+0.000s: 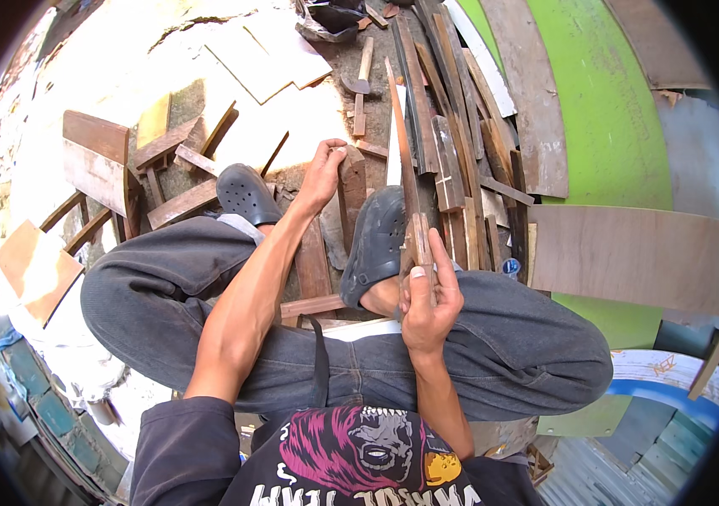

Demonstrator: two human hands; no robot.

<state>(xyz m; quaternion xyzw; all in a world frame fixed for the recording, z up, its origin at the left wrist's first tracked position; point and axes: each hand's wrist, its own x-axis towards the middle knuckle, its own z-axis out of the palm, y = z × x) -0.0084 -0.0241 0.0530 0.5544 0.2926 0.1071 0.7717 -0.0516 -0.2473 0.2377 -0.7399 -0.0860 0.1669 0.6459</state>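
My right hand (432, 308) is wrapped round the wooden handle of a hand saw (407, 152), index finger stretched along the grip. Its narrow, rust-brown blade points away from me, seen almost edge-on, passing beside my right clog (374, 240). Between my feet is a brown wooden piece (352, 190) with a rounded far end. My left hand (323, 175) is closed at the far left edge of that piece, thumb on top; its fingertips are partly hidden. A gap separates the saw from the wooden piece, with the right clog between them.
Ahead lies a hammer (365, 67) with a wooden handle. Long wood strips (448, 101) are piled at right, beside green panels (604, 101) and a plywood sheet (629, 255). Wooden offcuts (94, 160) stand at left; pale flat sheets (267, 63) lie far ahead.
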